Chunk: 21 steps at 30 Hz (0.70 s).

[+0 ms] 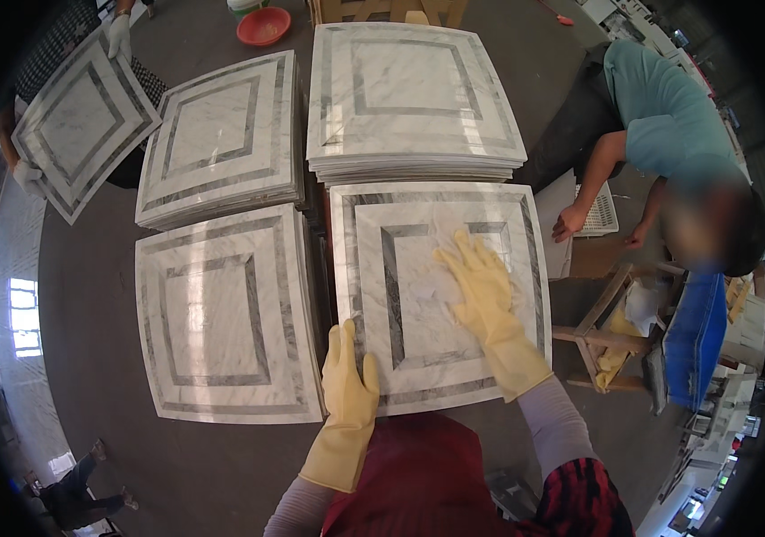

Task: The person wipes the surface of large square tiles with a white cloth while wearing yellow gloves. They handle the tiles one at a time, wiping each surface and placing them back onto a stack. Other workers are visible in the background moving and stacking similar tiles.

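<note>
In front of me lies a square marble tile (449, 389), white with two grey frame-shaped bands, on top of a stack. My right hand (482, 291), in a yellow rubber glove, rests flat on its middle with fingers spread. Beside and partly under that palm is a pale whitish patch (433, 288); I cannot tell whether it is a thin cloth or a wet smear. My left hand (349, 380), gloved alike, touches the tile's near left edge, fingers stretched and thumb apart.
Similar tile stacks stand at left (212, 358), far left (221, 121) and beyond (409, 134). One person at far left holds a tile (87, 116). At right, another bends over cardboard (599, 259) near a white basket (599, 213), wooden stand (604, 340) and blue container (696, 340).
</note>
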Each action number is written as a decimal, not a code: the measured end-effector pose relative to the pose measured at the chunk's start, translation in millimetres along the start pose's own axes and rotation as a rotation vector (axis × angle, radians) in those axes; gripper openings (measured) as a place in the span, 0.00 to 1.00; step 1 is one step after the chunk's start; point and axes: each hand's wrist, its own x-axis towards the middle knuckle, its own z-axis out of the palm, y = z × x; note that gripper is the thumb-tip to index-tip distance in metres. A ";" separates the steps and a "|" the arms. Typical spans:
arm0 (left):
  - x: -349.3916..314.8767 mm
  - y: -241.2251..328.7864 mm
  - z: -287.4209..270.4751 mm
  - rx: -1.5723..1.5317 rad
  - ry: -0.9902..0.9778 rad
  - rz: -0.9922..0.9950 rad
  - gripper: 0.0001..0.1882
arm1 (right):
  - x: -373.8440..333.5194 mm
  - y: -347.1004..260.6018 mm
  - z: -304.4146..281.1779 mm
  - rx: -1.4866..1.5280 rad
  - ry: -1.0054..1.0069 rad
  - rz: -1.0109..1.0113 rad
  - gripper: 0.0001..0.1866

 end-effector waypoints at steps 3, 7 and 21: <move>0.1 -0.6 4.5 -0.008 -0.013 0.005 0.35 | 54.0 77.7 19.6 0.019 0.309 0.024 0.37; 2.7 0.3 2.1 -0.010 -0.011 0.016 0.34 | 92.6 80.5 19.1 0.027 0.395 0.180 0.37; -23.1 -7.5 -17.9 -0.412 0.141 -0.245 0.30 | -73.2 -175.6 -0.3 0.331 0.325 -0.386 0.26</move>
